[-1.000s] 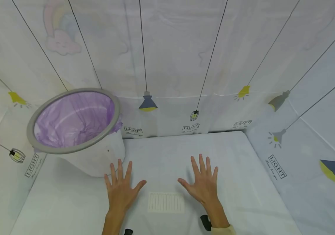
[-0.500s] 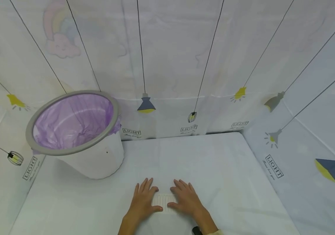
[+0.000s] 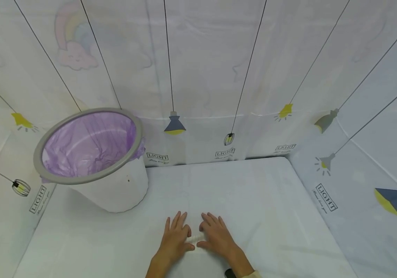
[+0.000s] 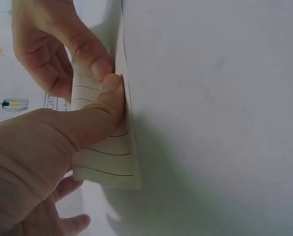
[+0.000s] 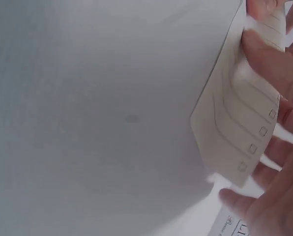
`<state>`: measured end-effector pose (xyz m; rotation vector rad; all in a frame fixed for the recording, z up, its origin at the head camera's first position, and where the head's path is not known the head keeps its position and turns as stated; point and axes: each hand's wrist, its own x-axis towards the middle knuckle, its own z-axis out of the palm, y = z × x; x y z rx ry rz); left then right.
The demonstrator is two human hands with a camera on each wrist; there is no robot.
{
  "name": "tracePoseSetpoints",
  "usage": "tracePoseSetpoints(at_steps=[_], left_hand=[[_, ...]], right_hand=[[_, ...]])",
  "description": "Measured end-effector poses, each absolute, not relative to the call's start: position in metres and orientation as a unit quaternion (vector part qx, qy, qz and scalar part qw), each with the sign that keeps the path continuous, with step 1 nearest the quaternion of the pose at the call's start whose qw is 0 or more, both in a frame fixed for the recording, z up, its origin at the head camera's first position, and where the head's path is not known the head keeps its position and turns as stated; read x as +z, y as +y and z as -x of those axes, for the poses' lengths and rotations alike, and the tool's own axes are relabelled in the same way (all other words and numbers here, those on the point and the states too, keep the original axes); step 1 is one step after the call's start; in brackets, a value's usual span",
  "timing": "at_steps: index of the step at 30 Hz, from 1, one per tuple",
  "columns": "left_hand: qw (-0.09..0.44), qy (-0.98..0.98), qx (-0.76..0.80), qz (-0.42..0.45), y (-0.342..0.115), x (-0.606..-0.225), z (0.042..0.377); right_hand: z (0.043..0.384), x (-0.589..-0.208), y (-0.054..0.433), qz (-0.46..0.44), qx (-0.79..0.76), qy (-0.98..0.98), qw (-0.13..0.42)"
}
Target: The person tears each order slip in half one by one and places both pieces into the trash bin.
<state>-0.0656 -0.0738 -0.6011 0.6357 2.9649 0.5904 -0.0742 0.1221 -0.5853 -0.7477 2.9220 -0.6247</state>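
A small cream sheet of paper (image 3: 195, 240) with printed lines lies between both hands low in the head view. My left hand (image 3: 173, 242) pinches its left part, thumb on the near face. From the right, my right hand (image 3: 217, 236) pinches it likewise. In the left wrist view, the two thumbs nearly meet on the lined paper (image 4: 104, 160), which is lifted and bent along its length. Small checkboxes line one edge of the paper (image 5: 237, 115) in the right wrist view. Some fingers are hidden behind the sheet.
A white bin with a grey rim (image 3: 88, 178) and a purple liner (image 3: 90, 143) stands at the back left of the white-covered table (image 3: 275, 216). Behind it hangs a white sheet printed with lamps (image 3: 175, 123). A black wrist strap part (image 3: 230, 273) shows by the right wrist.
Both hands have come inward from spread, flat positions on either side of the paper. They now pinch it, and the sheet has been raised and bent.
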Motion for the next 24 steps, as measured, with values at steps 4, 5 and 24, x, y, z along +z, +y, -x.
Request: tracePoseSetpoints(at_steps=[4, 5, 24], left_hand=[[0.005, 0.955, 0.193, -0.226, -0.071, -0.595, 0.063], [0.001, 0.952, 0.205, -0.229, -0.071, -0.592, 0.063], [-0.252, 0.887, 0.291, -0.256, -0.086, -0.490, 0.091]], right_hand=[[0.074, -0.583, 0.121, 0.292, -0.213, 0.932, 0.006], [0.074, -0.581, 0.121, 0.310, -0.216, 0.926, -0.005], [0.106, -0.476, 0.116, 0.368, -0.265, 0.879, -0.148]])
